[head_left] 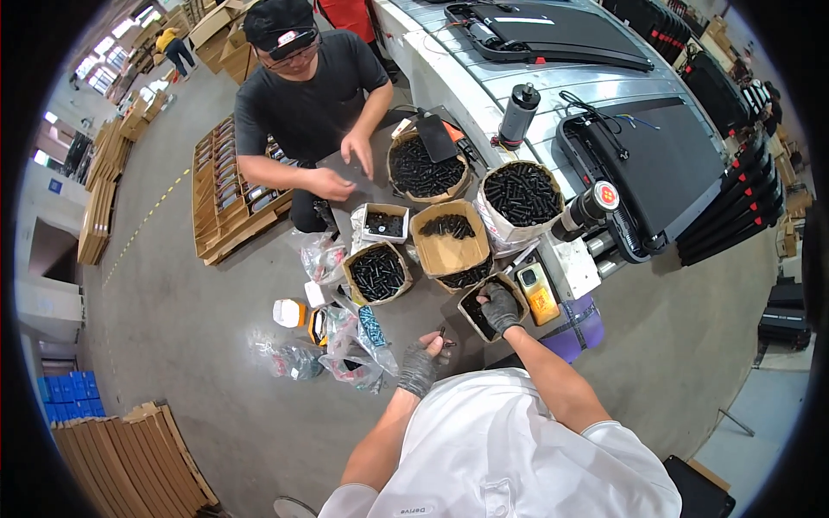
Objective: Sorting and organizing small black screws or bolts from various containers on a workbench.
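Note:
My left hand (421,364), in a grey fingerless glove, pinches a small black bolt (442,331) upright between thumb and fingers. To its right, my right hand (498,308), gloved the same way, reaches down into a small cardboard box (494,334) of tiny dark parts. Its fingers are bent together, and whatever is between them is hidden. Just beyond stands an open carton (436,250) with a few black bolts at its far side, set over another box of black bolts (466,275). A phone in a yellow-orange case (539,295) lies right of my right hand.
More boxes of black bolts (377,273) crowd the table. Plastic bags (350,350) and a pack of blue-white parts (371,327) lie left. Across the table a person (311,112) works with both hands. A metal conveyor (518,73) carries black panels (665,160) and a cylindrical motor (520,114).

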Motion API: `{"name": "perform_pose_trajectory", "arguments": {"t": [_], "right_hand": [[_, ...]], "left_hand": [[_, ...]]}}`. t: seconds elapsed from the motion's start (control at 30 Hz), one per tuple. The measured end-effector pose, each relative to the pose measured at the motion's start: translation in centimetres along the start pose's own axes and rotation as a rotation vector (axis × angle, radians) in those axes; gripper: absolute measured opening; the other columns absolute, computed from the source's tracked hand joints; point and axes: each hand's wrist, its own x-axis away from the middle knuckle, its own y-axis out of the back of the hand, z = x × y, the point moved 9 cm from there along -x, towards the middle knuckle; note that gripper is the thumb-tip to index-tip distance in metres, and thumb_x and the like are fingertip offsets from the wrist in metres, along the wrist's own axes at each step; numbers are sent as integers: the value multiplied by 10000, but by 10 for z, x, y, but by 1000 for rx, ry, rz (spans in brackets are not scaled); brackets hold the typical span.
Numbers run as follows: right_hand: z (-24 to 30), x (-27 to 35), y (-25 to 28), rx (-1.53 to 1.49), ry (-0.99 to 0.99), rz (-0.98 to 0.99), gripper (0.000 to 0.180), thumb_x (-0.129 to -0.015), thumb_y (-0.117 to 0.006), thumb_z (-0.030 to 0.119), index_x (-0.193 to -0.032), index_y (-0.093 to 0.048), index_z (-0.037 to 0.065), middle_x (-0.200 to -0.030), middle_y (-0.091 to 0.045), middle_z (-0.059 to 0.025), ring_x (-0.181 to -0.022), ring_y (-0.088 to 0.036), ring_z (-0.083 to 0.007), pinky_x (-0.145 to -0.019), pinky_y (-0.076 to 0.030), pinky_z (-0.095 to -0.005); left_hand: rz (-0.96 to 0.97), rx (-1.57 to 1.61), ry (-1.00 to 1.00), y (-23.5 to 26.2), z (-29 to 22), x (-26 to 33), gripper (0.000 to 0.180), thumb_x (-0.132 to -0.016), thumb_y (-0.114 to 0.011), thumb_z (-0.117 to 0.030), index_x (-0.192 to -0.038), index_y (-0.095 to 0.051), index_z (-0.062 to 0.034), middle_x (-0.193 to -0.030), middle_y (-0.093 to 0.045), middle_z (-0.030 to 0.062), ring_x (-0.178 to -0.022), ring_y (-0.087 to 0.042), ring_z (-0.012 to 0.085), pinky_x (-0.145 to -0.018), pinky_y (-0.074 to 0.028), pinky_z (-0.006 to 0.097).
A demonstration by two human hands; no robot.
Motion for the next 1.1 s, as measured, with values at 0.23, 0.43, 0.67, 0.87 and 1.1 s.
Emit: {"name": "perform_pose_trajectory", "arguments": {"t": [0.23, 0.43, 0.67, 0.87, 1.1], "right_hand": [[23, 47, 20, -810, -314, 343, 176, -855, -655, 157, -978, -598, 45, -806, -628, -10, -745, -600, -92, -617, -481, -225], [87, 70, 51, -1017, -379, 356, 185, -863, -653, 134, -1012, -622, 29, -868, -643, -19, -808, -610, -105, -719, -476, -239], [118, 69, 36, -905, -196, 401, 222, -853, -668, 203, -1000, -641, 38, -908, -623, -17, -874, -574, -125, -788, -459, -267], [134, 75, 57, -649, 66, 252, 253, -883, -625, 242, -964, -624, 3, -911, -605, -25, -841, -543, -138, -758, -442, -273], [157, 83, 62, -671, 360, 18, 179, -932, -534, 135, -1000, -620, -7, -1004, -631, -85, -948, -572, -183, -872, -448, -311]], "left_hand": [[-5, -51, -93, -17, -24, -7, 311, -869, -657, -128, -1133, -567, 8, -930, -664, 103, -754, -613, 166, -672, -509, 278], [38, -156, -116, -49, -41, -14, 343, -880, -649, -166, -1160, -558, 9, -930, -672, 98, -736, -621, 161, -664, -513, 279], [-8, -369, -304, -40, -56, -1, 406, -869, -628, -289, -1108, -602, 38, -1009, -653, 120, -908, -599, 176, -835, -481, 303], [73, -156, -379, -39, -38, -20, 343, -876, -658, -277, -1077, -615, -2, -970, -643, 50, -900, -579, 132, -808, -489, 289], [-54, -137, -397, -31, -39, -20, 354, -877, -650, -261, -1109, -615, 4, -1012, -652, 63, -957, -576, 140, -873, -453, 283]]}}
